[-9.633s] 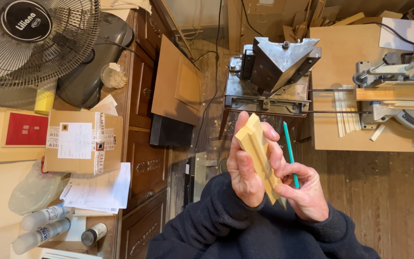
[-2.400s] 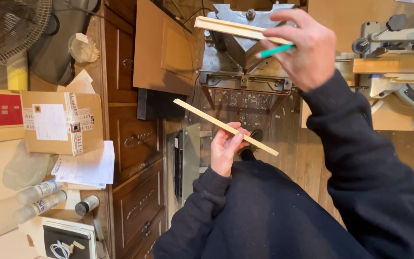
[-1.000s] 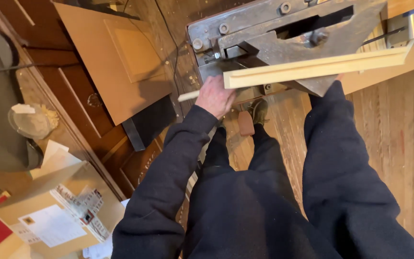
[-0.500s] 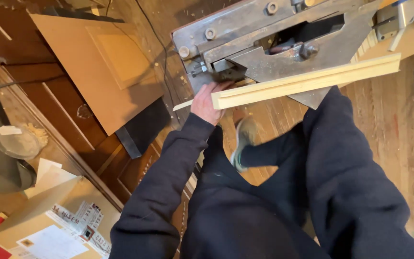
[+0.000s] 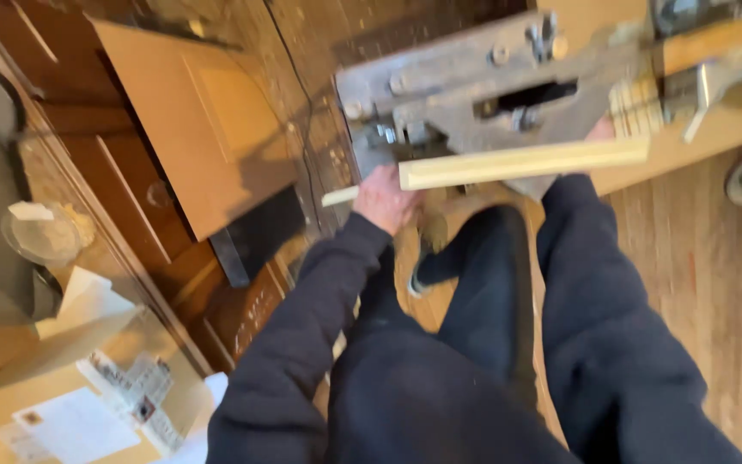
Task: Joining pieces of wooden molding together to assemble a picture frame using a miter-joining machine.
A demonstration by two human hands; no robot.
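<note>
Two pale wooden strips are showing: a thin one (image 5: 341,196) poking out left of the left hand (image 5: 386,199), which is closing around it, and a wider one (image 5: 521,161) lying across the middle, its right end reaching the right hand (image 5: 601,131). That hand is mostly hidden, so its grip cannot be told. One grey metal machine (image 5: 474,86) is sitting just beyond the strips. The floor (image 5: 706,283) is worn wood planks; dark cabinets (image 5: 139,180), one leaning board (image 5: 203,129) and one cardboard box (image 5: 88,395) are lining the left.
</note>
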